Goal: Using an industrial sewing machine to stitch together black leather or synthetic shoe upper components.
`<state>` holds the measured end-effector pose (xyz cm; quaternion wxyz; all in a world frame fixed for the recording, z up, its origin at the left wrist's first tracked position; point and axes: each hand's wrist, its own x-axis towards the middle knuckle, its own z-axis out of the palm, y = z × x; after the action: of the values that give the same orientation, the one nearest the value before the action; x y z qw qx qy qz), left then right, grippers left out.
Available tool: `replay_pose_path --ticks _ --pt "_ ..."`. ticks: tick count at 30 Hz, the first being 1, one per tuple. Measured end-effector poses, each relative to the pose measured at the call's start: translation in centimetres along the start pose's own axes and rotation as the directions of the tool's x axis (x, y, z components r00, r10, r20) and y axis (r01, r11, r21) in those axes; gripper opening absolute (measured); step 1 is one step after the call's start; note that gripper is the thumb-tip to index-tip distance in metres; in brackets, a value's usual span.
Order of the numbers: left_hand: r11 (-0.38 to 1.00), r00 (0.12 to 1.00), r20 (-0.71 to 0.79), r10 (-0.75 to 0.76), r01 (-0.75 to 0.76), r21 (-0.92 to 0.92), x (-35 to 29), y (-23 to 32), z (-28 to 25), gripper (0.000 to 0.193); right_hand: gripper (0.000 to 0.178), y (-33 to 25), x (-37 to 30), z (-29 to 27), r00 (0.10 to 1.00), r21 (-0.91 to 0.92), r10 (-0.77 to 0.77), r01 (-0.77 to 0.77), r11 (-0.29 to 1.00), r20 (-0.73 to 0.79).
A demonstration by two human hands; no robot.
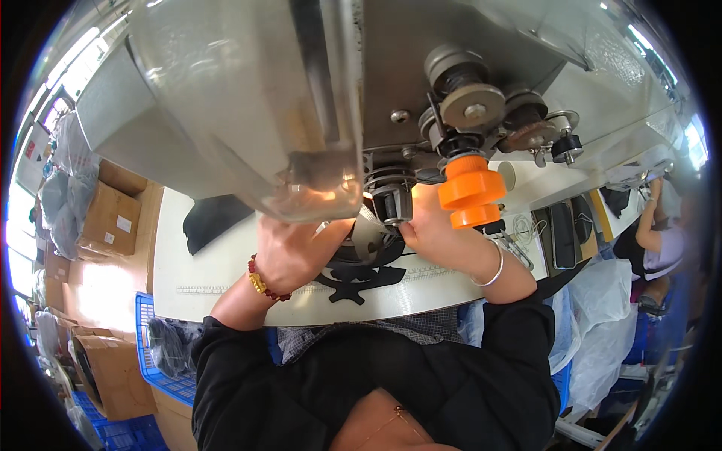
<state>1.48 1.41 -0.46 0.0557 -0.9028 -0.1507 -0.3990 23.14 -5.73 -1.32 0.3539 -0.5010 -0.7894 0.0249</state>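
A sewing machine head (248,98) with a clear plastic guard fills the upper part of the head view. Beneath it, my left hand (289,248) reaches in from the left, its thumb pointing toward the machine's foot (391,203). From the other side comes my right hand (432,229), its thumb tip close to that foot. Both hands' fingers are mostly hidden behind machine parts, so their grip does not show. Between and below the hands lies a black cut fabric piece (353,284) with curved, branching edges. Orange knobs (470,192) hang above my right wrist.
Another black fabric piece (214,222) lies on the white table (180,270), left of my hands. A ruler strip (203,289) runs along the near edge. Blue crates (169,379) and cardboard boxes (109,218) stand at left. Another person (654,240) works at far right.
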Motion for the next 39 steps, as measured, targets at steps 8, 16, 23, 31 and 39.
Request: replay_pose_path --ticks 8,16,23,31,39 --pt "0.999 0.999 -0.018 0.03 -0.03 -0.031 0.7 0.0 -1.1 0.021 0.025 -1.3 -0.4 1.0 0.995 -0.092 -0.074 0.067 0.993 -0.07" --pt "0.987 0.981 0.12 -0.152 0.156 -0.024 -1.2 -0.5 -1.8 0.037 0.012 -1.6 -0.8 0.7 0.999 -0.091 -0.028 0.026 0.996 -0.029" --pt "0.997 0.993 0.115 -0.013 0.005 0.074 -0.5 1.1 -2.1 0.034 0.005 -2.7 -0.9 -0.5 0.982 -0.125 0.117 -0.099 0.987 0.147" --pt "0.995 0.994 0.108 -0.018 0.008 0.097 -0.3 1.3 -1.7 0.028 0.015 -1.8 -1.1 0.5 0.999 -0.125 -0.037 0.037 0.991 0.009" --pt "0.974 0.969 0.183 -0.168 0.135 0.18 -1.4 0.6 -0.8 0.024 0.023 -1.5 -0.6 1.4 0.995 -0.099 -0.094 0.093 0.991 -0.01"
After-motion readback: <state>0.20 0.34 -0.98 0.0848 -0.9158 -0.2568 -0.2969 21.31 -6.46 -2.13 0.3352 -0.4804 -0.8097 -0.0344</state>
